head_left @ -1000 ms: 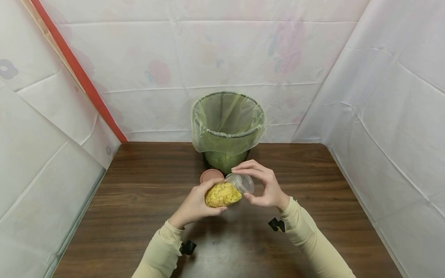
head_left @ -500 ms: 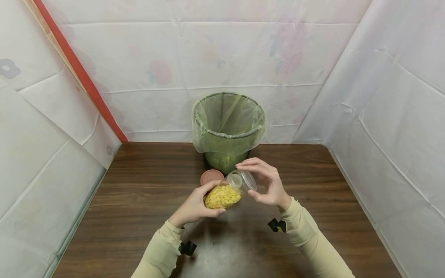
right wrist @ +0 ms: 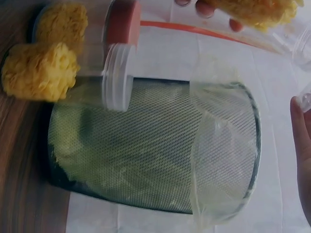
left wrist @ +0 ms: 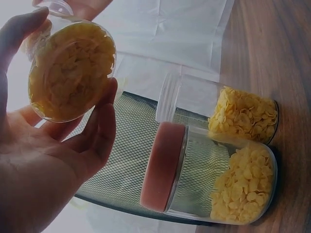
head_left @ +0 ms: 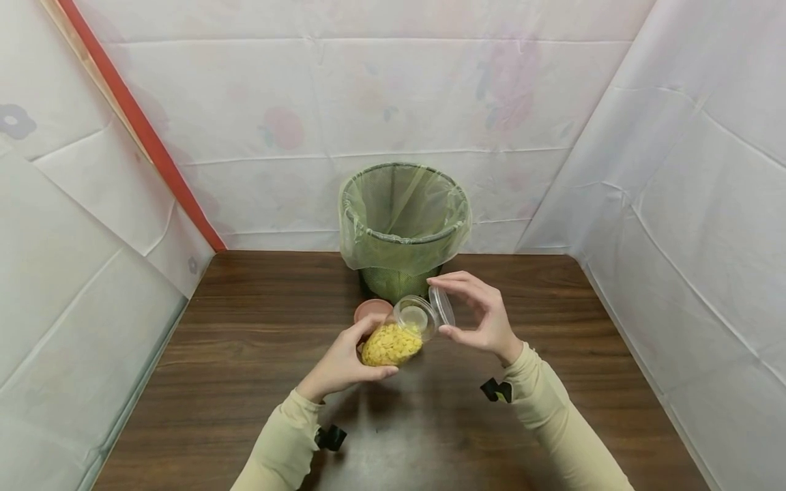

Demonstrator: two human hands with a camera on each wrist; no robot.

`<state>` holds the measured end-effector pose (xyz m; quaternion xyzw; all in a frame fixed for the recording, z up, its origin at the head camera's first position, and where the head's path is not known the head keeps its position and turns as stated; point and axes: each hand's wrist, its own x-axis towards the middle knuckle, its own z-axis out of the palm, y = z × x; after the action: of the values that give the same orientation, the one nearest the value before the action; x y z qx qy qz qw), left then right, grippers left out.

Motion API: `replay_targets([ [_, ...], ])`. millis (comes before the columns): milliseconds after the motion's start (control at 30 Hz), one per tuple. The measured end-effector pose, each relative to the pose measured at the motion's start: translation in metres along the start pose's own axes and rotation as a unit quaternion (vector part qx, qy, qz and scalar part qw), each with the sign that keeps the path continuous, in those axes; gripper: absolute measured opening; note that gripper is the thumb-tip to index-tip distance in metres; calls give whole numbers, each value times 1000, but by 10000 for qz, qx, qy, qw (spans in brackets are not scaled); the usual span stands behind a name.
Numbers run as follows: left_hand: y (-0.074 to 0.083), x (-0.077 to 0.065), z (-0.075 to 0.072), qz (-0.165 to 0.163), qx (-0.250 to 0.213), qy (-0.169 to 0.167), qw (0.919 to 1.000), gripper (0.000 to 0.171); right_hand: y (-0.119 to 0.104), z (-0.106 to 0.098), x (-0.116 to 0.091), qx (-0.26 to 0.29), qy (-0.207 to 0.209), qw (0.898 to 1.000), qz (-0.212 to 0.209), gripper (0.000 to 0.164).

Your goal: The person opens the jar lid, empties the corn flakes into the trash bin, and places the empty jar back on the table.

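Tilted toward the right, a clear jar [head_left: 391, 346] of yellow cornflakes is gripped by my left hand [head_left: 340, 361]. Its mouth is uncovered. My right hand [head_left: 485, 315] pinches a clear lid [head_left: 442, 307] between thumb and fingers, just right of the mouth and apart from it. In the left wrist view, the held jar [left wrist: 73, 73] shows its base. Below it on the table stand a jar with a pink lid [left wrist: 165, 167] and a smaller clear-lidded jar [left wrist: 243, 114], both partly filled with cornflakes. The held jar partly hides them in the head view.
A mesh waste bin [head_left: 399, 283] with a thin yellow-green liner [head_left: 405, 256] stands behind the jars at the back of the brown wooden table [head_left: 258, 327]. White patterned sheets [head_left: 276, 102] hang at the back and both sides.
My right hand has drawn the clear lid off to the right and turned it edge-on. The jar in my left hand has tipped slightly, its mouth now bare. The standing jars have stayed put.
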<state>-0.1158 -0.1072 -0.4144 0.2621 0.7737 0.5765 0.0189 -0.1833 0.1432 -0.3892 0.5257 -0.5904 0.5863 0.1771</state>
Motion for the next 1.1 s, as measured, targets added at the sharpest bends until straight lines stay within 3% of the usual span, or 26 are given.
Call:
replay_targets([
  [533, -5, 0, -1, 58, -429, 440, 9981, 65, 2, -18, -8, -466, 84, 9971, 593, 61],
  [767, -6, -4, -1, 94, -194, 685, 9974, 66, -1, -22, -8, -878, 19, 9918, 925, 58],
  [1100, -8, -13, -6, -94, -83, 1146, 9933, 66, 13, -35, -19, -1123, 47, 9842, 1371, 54],
])
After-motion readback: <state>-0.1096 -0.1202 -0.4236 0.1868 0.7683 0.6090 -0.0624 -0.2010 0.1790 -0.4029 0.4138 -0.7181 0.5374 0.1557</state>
